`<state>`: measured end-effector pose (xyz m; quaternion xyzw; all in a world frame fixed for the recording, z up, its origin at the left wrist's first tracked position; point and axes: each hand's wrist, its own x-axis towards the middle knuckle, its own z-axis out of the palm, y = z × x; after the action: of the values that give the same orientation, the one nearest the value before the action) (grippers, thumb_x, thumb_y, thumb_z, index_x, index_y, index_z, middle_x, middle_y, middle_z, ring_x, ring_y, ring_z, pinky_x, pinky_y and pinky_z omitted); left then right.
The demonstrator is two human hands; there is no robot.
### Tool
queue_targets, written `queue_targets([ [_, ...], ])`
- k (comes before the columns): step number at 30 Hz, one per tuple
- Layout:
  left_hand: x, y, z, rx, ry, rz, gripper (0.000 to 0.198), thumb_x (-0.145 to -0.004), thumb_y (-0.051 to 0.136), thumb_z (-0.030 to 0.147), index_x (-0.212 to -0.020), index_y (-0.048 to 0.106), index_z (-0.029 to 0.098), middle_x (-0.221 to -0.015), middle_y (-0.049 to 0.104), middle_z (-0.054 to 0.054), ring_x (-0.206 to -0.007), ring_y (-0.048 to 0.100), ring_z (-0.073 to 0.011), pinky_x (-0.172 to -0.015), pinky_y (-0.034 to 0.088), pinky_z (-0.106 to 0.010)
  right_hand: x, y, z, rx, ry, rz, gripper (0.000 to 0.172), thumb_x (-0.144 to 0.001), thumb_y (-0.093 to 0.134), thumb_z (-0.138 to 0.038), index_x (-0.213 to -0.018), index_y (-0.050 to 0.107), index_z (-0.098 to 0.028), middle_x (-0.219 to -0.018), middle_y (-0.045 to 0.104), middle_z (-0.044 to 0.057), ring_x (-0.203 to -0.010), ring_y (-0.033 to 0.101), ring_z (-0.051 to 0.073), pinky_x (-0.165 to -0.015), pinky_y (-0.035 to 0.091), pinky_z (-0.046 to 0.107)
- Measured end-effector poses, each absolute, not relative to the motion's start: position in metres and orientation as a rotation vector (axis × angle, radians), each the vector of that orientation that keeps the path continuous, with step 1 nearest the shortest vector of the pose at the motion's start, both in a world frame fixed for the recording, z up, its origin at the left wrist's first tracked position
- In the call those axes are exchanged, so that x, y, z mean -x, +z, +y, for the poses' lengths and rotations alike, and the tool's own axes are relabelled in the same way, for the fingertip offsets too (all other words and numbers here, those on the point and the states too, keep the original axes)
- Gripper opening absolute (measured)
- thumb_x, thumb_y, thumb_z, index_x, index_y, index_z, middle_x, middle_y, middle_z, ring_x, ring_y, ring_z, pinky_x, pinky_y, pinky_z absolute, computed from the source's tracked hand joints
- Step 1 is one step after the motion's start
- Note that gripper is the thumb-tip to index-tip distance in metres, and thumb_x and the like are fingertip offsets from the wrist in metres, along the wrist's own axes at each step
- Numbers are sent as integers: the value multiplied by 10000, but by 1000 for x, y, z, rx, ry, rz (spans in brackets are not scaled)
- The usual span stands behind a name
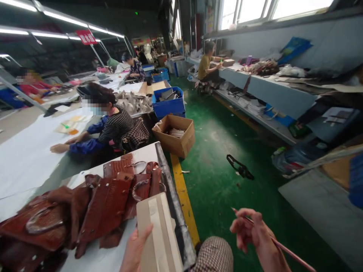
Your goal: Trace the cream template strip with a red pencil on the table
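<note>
The left hand (133,247), cut off by the bottom edge, gripped a beige card piece (159,234) over the table edge (172,196); its fingers were hidden behind it. The right hand (252,234) pinched a thin pink stick (286,251) above the green floor (221,181), its tip running out of view

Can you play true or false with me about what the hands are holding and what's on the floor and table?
1. The left hand holds a pale flat card piece. True.
2. The right hand holds a pair of scissors. False: it holds a thin reddish stick, like a brush or pencil.
3. Reddish-brown leather pieces lie piled on the table. True.
4. The floor is blue. False: it is green, with a yellow line.
5. The open cardboard box sits on the table. False: it stands on the floor by a blue crate.
</note>
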<state>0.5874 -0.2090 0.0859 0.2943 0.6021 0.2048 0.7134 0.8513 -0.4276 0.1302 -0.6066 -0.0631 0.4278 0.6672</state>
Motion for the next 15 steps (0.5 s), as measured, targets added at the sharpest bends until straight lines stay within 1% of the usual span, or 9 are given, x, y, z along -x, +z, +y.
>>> queue_targets([
  [2,-602,75,-213,-605,481,1341,636,-650,836,330,-1189,546,158,-837,740,-109,-661,705,-283,-597,582,-375,-879,132,-411,1469,900,-223,567,-930,338,-658,-1070,630,-193,-706,599,33,-585,542,165,-565,463,297],
  [4,-618,62,-217,-550,499,1358,659,-646,833,308,-1212,534,150,-867,741,-122,-675,707,-288,-611,586,-382,-911,128,-400,1607,879,-331,531,-937,392,-619,-1087,656,-184,-694,568,22,-641,529,166,-650,478,299],
  [5,-629,56,-217,-532,504,1365,666,-655,827,307,-1228,526,150,-893,742,-127,-691,710,-288,-622,589,-385,-928,124,-395,1655,896,-390,503,-930,430,-607,-1077,663,-186,-694,570,21,-654,534,168,-669,483,298],
  [7,-657,43,-218,-527,507,1363,653,-683,814,323,-1243,521,156,-958,740,-133,-754,717,-288,-665,596,-389,-961,113,-382,1699,950,-466,476,-889,521,-605,-1070,657,-186,-705,603,25,-643,561,173,-657,499,301],
  [9,-693,34,-216,-558,497,1337,626,-695,815,348,-1226,543,156,-1021,733,-135,-857,715,-286,-749,596,-388,-988,98,-365,1715,1016,-443,508,-853,558,-631,-1073,640,-181,-705,640,37,-599,597,185,-617,522,315],
  [11,-732,30,-212,-596,482,1297,614,-668,839,374,-1180,588,146,-1045,730,-137,-939,702,-290,-831,584,-385,-1009,81,-343,1729,1098,-409,505,-861,518,-655,-964,645,-177,-730,672,65,-596,633,203,-601,543,327],
  [13,-765,32,-202,-617,491,1263,609,-648,849,418,-1139,625,137,-1046,730,-139,-968,694,-301,-864,574,-386,-1022,65,-318,1742,1180,-447,497,-880,484,-652,-833,641,-183,-774,691,89,-668,668,223,-683,572,342],
  [15,-786,38,-180,-644,555,1276,596,-665,826,466,-1119,642,128,-1037,731,-140,-959,692,-307,-859,573,-389,-1031,54,-291,1739,1218,-514,495,-864,505,-659,-810,656,-191,-880,712,117,-796,690,260,-783,582,360],
])
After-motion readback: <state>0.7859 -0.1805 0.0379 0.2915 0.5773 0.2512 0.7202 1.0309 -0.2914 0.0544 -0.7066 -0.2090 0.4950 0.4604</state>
